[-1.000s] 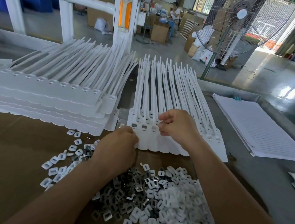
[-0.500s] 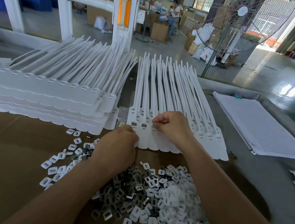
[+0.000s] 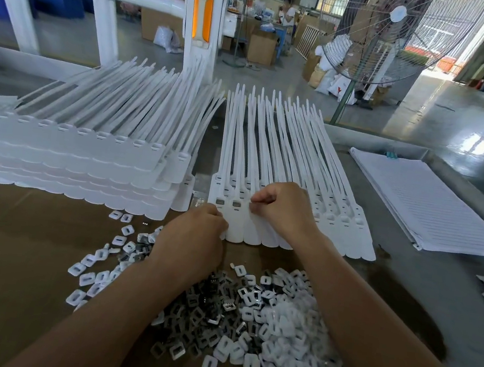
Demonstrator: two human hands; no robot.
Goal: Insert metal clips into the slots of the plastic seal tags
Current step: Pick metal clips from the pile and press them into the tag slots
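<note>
**Op:** Quick, what's laid out?
**Ann:** Biggest first. Brown board [image 3: 13, 246] under your arms. Far left, a tall stack of seal tags [image 3: 70, 159], straps pointing away from you. Dead ahead, the working row of seal tags [image 3: 336, 222], flat, side by side. Right of it, well apart, a stack of lined sheets [image 3: 433, 206].
**Op:** Bins, trays?
**Ann:** None that I see. Your metal clips [image 3: 219, 308] lie loose in a heap on the board between your forearms, mixed with white plastic pieces [image 3: 288, 320].
**Op:** Hands?
**Ann:** Apart, but near. Your right hand [image 3: 287, 211] is curled, thumb and forefinger pinched at the third slot from the left. I judge one metal clip sits in that pinch, hidden by your fingertips. Your left hand [image 3: 194, 238] rests at the row's near edge. Its fingers are hidden, so I can't tell its grip.
**Op:** Step?
**Ann:** Early in this row. Two filled slots [image 3: 220, 201] show grey metal and the rest look bare. Next move: press this one flush, pick a single clip from the heap, and shift one slot right.
</note>
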